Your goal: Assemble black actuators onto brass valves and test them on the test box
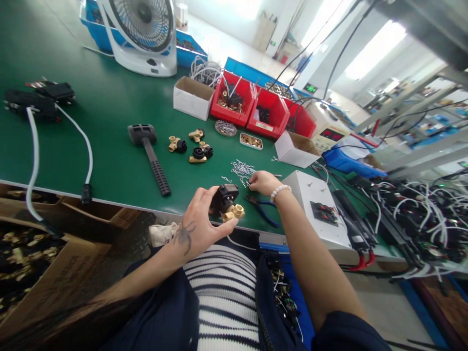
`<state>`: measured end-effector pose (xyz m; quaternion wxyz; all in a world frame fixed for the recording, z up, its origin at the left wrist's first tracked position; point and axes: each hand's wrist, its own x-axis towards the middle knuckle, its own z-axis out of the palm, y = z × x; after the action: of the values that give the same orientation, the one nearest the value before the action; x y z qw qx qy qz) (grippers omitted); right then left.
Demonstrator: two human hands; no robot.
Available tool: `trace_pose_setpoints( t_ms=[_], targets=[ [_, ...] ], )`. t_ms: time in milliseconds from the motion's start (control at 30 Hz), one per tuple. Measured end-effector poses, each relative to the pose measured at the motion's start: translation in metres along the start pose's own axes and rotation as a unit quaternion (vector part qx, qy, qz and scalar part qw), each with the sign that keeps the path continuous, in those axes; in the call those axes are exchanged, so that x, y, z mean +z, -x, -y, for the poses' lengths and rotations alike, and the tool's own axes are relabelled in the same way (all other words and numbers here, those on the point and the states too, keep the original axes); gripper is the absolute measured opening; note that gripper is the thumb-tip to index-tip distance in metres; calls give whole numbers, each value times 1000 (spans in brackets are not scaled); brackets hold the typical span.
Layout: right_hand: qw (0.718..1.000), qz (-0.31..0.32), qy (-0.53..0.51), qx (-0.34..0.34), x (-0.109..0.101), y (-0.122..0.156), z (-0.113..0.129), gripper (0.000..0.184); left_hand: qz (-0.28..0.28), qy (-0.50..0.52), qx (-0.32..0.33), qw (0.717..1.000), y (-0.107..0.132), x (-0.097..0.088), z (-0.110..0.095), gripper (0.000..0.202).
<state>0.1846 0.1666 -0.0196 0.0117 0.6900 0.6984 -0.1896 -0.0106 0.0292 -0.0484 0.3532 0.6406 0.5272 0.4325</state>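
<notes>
The left hand has its grip closed on a brass valve with a black top, held over the near edge of the green tabletop. The right hand touches a pile of wire pins - fingers curled, but I cannot tell whether its grip holds one.

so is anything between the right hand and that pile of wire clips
Nothing visible does. The right hand is at the near edge of the wire clips. The pliers lie nearer the person, below the wrist, not in between. The left hand holds the brass fitting off to the side.
</notes>
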Motion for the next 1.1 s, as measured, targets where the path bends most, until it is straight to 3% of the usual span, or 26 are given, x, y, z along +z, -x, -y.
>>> trace_pose_setpoints(
  t_ms=[67,167,233,300,367,467,533,833,1000,1100],
  targets=[
    [1000,2,-9,-2,-3,0,1,20,4,-2,1,1000,-1,0,-1,66],
    [997,-53,-54,-16,-5,12,4,16,0,13,11,1000,-1,0,0,67],
    [990,-99,-94,-34,-5,29,6,7,-9,34,15,999,1,1,1,68],
    [975,-122,-170,-71,-5,53,8,12,-18,48,19,998,3,0,1,68],
    [937,-118,-303,-127,-3,79,10,15,-22,50,32,998,6,-1,-1,68],
    [858,-104,-466,-189,-3,116,14,12,-23,37,66,997,10,-6,-9,66],
    [843,-109,-488,-199,-4,134,17,9,-21,22,89,996,13,-10,-16,67],
    [857,-161,-432,-233,-17,182,40,19,-19,-15,179,984,28,-23,-40,76],
    [883,-231,-309,-268,-21,190,47,17,-21,-41,210,977,30,-26,-45,78],
    [891,-228,-276,-280,-23,191,49,17,-24,-43,212,976,30,-26,-45,78]
  ],
)
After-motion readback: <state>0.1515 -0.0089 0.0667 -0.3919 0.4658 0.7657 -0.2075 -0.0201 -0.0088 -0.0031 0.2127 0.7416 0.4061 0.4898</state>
